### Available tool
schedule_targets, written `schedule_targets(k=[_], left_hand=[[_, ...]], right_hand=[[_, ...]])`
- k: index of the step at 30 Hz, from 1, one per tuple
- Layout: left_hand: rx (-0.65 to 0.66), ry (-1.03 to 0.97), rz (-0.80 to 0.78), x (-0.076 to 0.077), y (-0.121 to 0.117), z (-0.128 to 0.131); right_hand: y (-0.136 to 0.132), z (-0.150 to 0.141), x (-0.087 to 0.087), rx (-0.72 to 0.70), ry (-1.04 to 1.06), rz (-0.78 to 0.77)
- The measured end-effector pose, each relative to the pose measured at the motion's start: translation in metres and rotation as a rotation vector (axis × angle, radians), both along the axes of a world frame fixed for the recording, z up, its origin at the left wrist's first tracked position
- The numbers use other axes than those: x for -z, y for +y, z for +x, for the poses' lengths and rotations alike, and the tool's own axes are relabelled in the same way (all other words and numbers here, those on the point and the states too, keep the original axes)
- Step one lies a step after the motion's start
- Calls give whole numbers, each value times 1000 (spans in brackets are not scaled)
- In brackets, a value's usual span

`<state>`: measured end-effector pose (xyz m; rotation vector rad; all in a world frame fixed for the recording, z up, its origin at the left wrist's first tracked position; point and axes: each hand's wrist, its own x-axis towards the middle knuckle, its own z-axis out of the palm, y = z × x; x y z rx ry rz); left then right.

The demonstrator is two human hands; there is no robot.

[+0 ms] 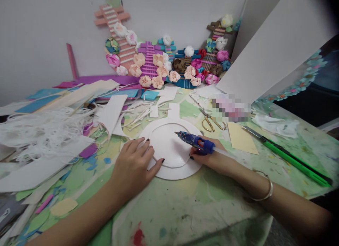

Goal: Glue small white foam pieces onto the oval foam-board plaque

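forearms (97,200) run out of frame. my left hand (135,159) rests loosely spread on a white disc (172,173); my right hand (214,159) wraps a hot-glue gun (197,142), hiding its handle.

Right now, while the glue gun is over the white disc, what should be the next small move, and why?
Probably lower the glue gun slightly toward the disc: the right hand holds it with its tip over the disc, and the left hand rests on the disc's left side, seemingly steadying it.
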<state>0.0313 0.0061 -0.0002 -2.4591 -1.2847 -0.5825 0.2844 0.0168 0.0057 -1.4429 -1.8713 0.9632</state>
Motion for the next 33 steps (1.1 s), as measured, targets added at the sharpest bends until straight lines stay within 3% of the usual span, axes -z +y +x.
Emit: schedule_targets(k=[17,25,29,33], left_hand=[[18,-81,-27,3,1,-3],[194,-236,-28,1,3,-24],[380,-158,-96,-3,-4,-21],[429,-88,-134,-2,-8,-16]], right_hand=[[-1,-3,-4,19,-32,18],[-1,-2,-3,12,-48,40],[-1,-2,-3,9,-46,44],[-1,-2,-3,11,-38,33]])
